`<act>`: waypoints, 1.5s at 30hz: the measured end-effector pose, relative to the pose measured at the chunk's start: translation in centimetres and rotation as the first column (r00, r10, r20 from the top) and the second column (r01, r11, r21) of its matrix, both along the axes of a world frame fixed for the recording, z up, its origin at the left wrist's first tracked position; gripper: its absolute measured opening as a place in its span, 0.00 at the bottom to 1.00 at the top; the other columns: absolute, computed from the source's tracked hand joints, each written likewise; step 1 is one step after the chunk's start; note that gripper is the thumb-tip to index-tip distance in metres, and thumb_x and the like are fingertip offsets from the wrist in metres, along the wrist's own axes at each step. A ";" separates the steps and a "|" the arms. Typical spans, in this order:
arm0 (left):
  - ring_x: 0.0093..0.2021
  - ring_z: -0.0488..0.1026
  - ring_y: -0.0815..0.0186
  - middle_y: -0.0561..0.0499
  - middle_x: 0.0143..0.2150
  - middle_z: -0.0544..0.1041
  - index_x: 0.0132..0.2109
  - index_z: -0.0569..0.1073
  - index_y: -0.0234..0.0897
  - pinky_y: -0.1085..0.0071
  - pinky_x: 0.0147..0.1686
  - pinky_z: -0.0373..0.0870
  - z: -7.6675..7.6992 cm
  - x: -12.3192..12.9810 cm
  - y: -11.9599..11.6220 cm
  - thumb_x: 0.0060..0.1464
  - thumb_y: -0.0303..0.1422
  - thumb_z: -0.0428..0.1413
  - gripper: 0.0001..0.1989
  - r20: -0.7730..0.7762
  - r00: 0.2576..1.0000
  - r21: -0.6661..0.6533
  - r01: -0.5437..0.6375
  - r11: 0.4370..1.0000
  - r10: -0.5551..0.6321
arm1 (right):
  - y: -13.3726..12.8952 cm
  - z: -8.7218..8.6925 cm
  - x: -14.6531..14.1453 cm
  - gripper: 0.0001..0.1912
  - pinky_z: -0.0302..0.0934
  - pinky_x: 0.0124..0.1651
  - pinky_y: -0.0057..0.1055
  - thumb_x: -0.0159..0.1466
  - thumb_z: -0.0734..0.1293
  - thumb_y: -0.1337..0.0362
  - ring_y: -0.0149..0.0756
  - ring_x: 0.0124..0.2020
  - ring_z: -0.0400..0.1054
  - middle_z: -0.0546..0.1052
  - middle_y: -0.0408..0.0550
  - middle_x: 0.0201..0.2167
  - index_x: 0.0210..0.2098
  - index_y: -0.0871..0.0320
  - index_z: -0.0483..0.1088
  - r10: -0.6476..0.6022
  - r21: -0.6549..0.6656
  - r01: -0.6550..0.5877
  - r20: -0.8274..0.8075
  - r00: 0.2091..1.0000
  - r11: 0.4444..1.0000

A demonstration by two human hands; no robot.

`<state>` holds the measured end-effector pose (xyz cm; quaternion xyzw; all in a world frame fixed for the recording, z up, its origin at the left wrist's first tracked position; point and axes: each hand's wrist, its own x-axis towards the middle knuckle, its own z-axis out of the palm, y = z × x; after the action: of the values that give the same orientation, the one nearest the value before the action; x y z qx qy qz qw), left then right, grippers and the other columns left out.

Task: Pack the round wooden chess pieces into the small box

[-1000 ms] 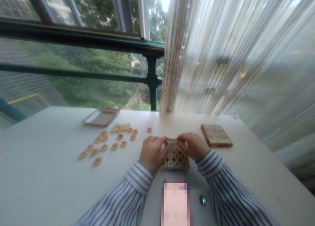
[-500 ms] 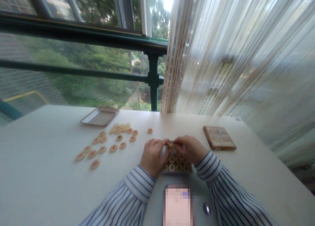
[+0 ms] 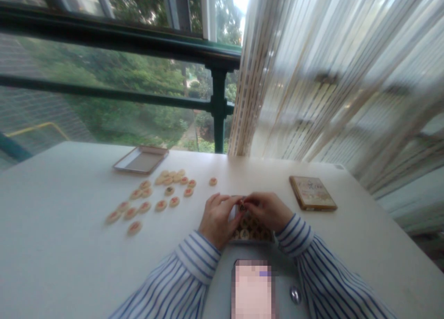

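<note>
- Xiangqi piece (image 3: 242, 207) at the centre of my feed, at the far-left part of the box (image 3: 255, 241), between the two hands' fingertips.
- Just changed: right hand (image 3: 250, 203) has come in from the box's far-right corner and now meets the left at this piece. I read that as both hands busy with one piece.
- Look of it: small, round, pale, dark marking; fingers cover part and blur hides the character.
- Left hand (image 3: 240, 209): thumb and forefinger curved, a slight gap, piece between the tips. Firm grip or light touch, I cannot tell.
- Right hand: thumb and forefinger nearly together against the piece; whether it is pinched, I cannot tell.
- Boxed pieces (image 3: 244, 234) sit in rows nearer the wearer, dark characters up.
- Left of the box I log loose red-marked pieces (image 3: 134, 227), one dark-marked piece (image 3: 169, 190) among them.
- Farther out on the white table (image 3: 69, 263): shallow tray (image 3: 147, 161) far left, flat book-like case (image 3: 314, 193) right, phone (image 3: 253, 291) near the wearer.
</note>
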<state>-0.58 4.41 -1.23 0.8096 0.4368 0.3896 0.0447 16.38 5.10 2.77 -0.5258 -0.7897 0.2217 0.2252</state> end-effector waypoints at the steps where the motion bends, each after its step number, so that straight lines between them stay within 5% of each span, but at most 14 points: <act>1: 0.43 0.68 0.63 0.50 0.40 0.75 0.45 0.70 0.40 0.59 0.51 0.57 0.0 0.0 0.0 0.48 0.32 0.54 0.14 0.004 1.000 0.002 -0.002 1.000 0.002 | 0.0 0.0 0.0 0.12 0.60 0.39 0.29 0.59 0.60 0.62 0.33 0.34 0.69 0.77 0.47 0.33 0.38 0.56 0.73 0.001 -0.008 -0.001 -0.026 1.000 1.000; 11: 0.41 0.69 0.62 0.49 0.37 0.76 0.41 0.73 0.40 0.58 0.50 0.59 -0.6 -0.3 0.2 0.48 0.36 0.55 0.12 0.090 0.996 -0.023 -0.026 0.999 0.027 | 0.1 0.3 -0.1 0.09 0.62 0.35 0.27 0.56 0.63 0.63 0.31 0.30 0.68 0.77 0.46 0.28 0.33 0.60 0.73 -0.027 -0.046 0.017 -0.228 0.973 0.999; 21: 0.39 0.72 0.64 0.51 0.37 0.78 0.39 0.74 0.43 0.59 0.49 0.61 -0.3 -0.5 0.4 0.48 0.35 0.55 0.10 0.302 0.953 -0.228 0.087 0.970 -0.014 | 0.3 -0.5 0.2 0.09 0.62 0.36 0.28 0.56 0.63 0.64 0.31 0.31 0.68 0.76 0.46 0.30 0.35 0.59 0.72 -0.001 -0.038 -0.014 -0.364 0.932 0.999; 29: 0.41 0.72 0.65 0.49 0.38 0.77 0.39 0.75 0.38 0.67 0.45 0.67 -0.3 -0.6 0.4 0.49 0.35 0.54 0.10 0.455 0.890 -0.343 0.173 0.923 0.002 | 0.0 -0.2 0.3 0.12 0.61 0.33 0.26 0.56 0.63 0.64 0.29 0.29 0.67 0.76 0.46 0.30 0.38 0.59 0.71 0.077 0.008 -0.078 -0.276 0.958 0.997; 45: 0.38 0.72 0.65 0.49 0.36 0.77 0.38 0.76 0.39 0.66 0.43 0.68 -0.4 -0.6 0.6 0.49 0.34 0.54 0.09 0.435 0.900 -0.321 0.165 0.933 -0.010 | -0.2 0.1 0.3 0.10 0.56 0.37 0.27 0.56 0.65 0.60 0.31 0.32 0.67 0.75 0.44 0.29 0.37 0.55 0.70 0.114 0.218 -0.137 0.117 0.987 0.966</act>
<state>-1.19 4.98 -1.64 0.7028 0.4412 0.4706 0.2999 16.63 4.91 2.89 -0.4568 -0.8520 0.1171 0.2274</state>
